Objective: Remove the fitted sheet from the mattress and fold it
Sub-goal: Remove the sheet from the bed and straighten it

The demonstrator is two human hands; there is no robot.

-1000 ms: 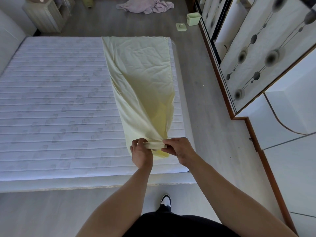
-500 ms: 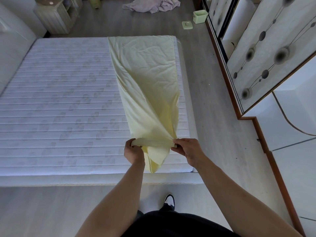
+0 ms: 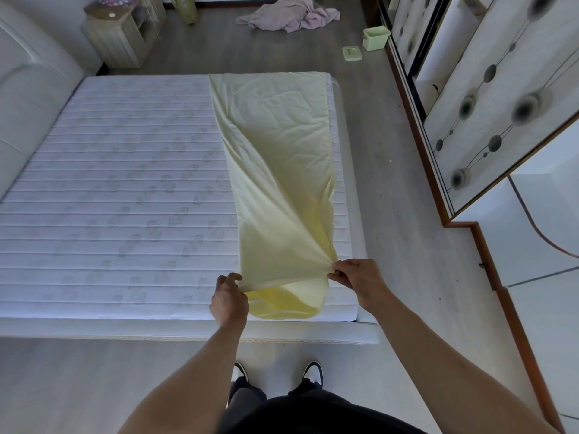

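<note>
Nearest you are your two shoes (image 3: 312, 372) on the grey floor (image 3: 394, 195), toes toward the bed. Above them your two hands hold the near end of the one sheet (image 3: 275, 158). Your left hand (image 3: 228, 300) pinches the left corner, fingers curled around the cloth. Your right hand (image 3: 357, 280) pinches the right corner between thumb and fingertips, where the fabric bunches into radiating creases. Between the two hands the edge is lifted off the mattress (image 3: 109, 198) and a flap hangs below it, brighter yellow in shadow.

The sheet is pale yellow, folded into one long strip lying along the right side of the bare mattress, from your hands to the far edge. It is wrinkled, with a diagonal fold running down toward your right hand. The white quilted mattress carries a repeated grey stitched logo; its letters cannot be read.

Farther off on the floor sit one green bin (image 3: 376, 38) and one green lid (image 3: 352, 53) just beside it, then one pinkish cloth heap (image 3: 289, 17). One nightstand (image 3: 120, 36) stands at far left. The wardrobe (image 3: 488, 98) on your right shows dark dot patterns.
</note>
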